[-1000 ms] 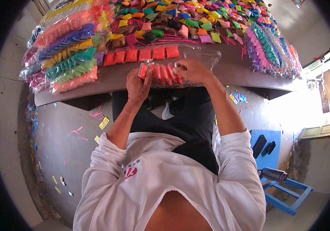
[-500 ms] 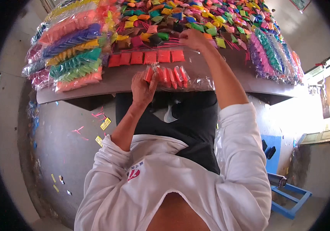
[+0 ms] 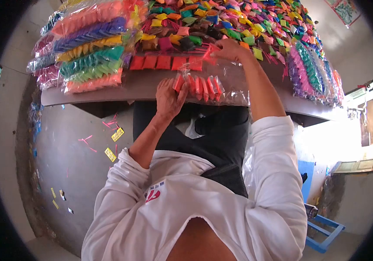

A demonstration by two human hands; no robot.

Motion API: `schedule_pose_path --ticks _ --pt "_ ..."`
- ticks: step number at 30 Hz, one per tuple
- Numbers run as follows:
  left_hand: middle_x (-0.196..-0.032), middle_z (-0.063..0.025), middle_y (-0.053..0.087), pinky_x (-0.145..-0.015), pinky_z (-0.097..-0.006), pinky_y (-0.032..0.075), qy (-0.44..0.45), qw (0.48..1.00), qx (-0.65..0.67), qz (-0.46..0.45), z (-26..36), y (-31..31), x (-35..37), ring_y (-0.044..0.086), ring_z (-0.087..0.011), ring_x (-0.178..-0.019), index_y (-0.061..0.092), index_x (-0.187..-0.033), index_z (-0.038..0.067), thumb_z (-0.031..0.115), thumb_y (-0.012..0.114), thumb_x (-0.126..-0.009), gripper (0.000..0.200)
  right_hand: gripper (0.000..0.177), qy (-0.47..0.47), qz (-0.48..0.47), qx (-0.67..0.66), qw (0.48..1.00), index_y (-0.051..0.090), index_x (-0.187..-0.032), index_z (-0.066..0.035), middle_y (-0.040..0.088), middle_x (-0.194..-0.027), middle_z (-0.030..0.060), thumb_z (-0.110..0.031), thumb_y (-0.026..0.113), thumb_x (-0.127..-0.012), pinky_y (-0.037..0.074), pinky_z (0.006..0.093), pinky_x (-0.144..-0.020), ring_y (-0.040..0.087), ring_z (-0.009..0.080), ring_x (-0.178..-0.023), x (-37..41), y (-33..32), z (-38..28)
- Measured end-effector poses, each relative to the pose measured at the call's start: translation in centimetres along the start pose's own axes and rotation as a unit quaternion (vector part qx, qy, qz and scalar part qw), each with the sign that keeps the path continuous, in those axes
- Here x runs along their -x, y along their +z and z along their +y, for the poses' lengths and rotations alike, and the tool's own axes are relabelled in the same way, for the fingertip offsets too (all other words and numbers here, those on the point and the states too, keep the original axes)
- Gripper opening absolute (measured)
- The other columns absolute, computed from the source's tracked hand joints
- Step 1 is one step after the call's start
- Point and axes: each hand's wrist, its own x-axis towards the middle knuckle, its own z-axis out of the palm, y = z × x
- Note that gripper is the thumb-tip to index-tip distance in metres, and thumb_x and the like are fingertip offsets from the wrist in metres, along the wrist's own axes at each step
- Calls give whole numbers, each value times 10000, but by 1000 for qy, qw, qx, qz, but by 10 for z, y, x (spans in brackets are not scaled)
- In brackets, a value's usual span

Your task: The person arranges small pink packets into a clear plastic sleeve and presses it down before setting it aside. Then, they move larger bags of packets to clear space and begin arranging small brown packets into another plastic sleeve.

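Observation:
My left hand (image 3: 170,98) is closed on the near-left end of a clear plastic bag of red packets (image 3: 201,88), which stand on edge at the table's front. Behind it lies a row of flat red packets (image 3: 164,62) in clear wrap. Over the right end of that row, my right hand (image 3: 231,50) has its thumb and fingers pinched on thin pink sticks (image 3: 212,48). The fingers partly hide the sticks, and red shows just below them. A heap of small colourful packets (image 3: 238,21) with more pink sticks lies beyond the right hand.
Stacked clear bags of coloured packets (image 3: 93,48) fill the table's left side, and more bags (image 3: 310,71) stand at the right. The brown table's edge (image 3: 60,96) is close to my lap. Pink sticks and yellow cards (image 3: 117,134) lie on the floor. A blue stool frame (image 3: 325,232) stands at lower right.
My right hand has come back from the heap towards me, with pink now showing at its fingertips over the row's right end. The left hand keeps its hold; the view has shifted slightly.

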Motion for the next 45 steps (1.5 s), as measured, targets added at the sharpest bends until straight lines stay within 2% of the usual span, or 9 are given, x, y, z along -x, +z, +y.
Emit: schedule_pose_path --ticks 6,9,18,25,28,32,35,38,45 --pt "-841 -152 596 -823 -454 429 -23 999 -6 -23 6 -4 0 572 -377 -877 620 -885 51 361 564 -953 321 563 -30 -116 128 984 668 -1036 -16 675 -1004 167 -461 769 -706 486 402 -780 644 281 -927 -34 19 -30" --pt "-839 -163 592 -825 -459 427 -32 999 -6 -19 5 -4 -1 568 -381 -872 615 -873 48 374 563 -952 339 599 -24 -125 75 989 655 -1072 -14 676 -1038 164 -452 788 -685 489 408 -799 642 280 -960 -33 27 -37" --pt "-872 -164 621 -936 -488 425 -23 999 -10 -26 7 -5 0 588 -400 -923 623 -975 47 332 553 -958 294 680 -54 -26 -3 998 624 -1177 -9 670 -1141 173 -407 814 -659 490 409 -919 624 306 -1111 -26 42 -25" --pt "-898 -161 637 -939 -485 431 -11 1000 -12 -5 2 0 3 596 -399 -918 635 -1008 51 297 585 -938 260 545 7 250 -88 964 662 -1019 -9 689 -932 160 -403 780 -661 515 378 -763 668 260 -853 58 -41 -13" --pt "-891 -159 634 -916 -482 433 -12 1000 -26 0 5 0 3 595 -391 -918 630 -996 47 296 573 -945 261 492 27 263 -96 959 654 -982 -15 681 -903 155 -388 768 -682 504 372 -749 658 249 -841 111 -51 -31" --pt "-894 -166 632 -912 -480 431 -24 999 -20 -25 8 -2 -1 590 -394 -924 623 -983 43 304 552 -958 272 509 48 172 -78 981 631 -1112 -32 666 -952 145 -359 752 -741 499 364 -811 649 233 -869 135 -29 -33" --pt "-913 -169 639 -918 -475 428 -26 999 -27 -37 12 -6 -2 589 -398 -937 622 -982 42 311 546 -963 280 450 94 225 -65 968 641 -1007 -13 683 -957 212 -341 706 -706 507 435 -813 669 343 -926 135 8 -38" --pt "-928 -172 643 -937 -473 424 -29 999 -24 -39 11 -5 -1 590 -399 -952 621 -985 43 321 548 -964 288 442 108 174 -67 977 650 -1010 -14 679 -988 231 -341 682 -714 502 460 -845 653 392 -966 134 27 -42" --pt "-934 -172 643 -981 -475 411 -28 998 -40 -29 6 0 1 588 -406 -970 625 -996 44 326 553 -962 294 449 40 57 -53 996 656 -959 -18 667 -832 184 -440 686 -811 503 422 -724 652 333 -795 145 23 -41"
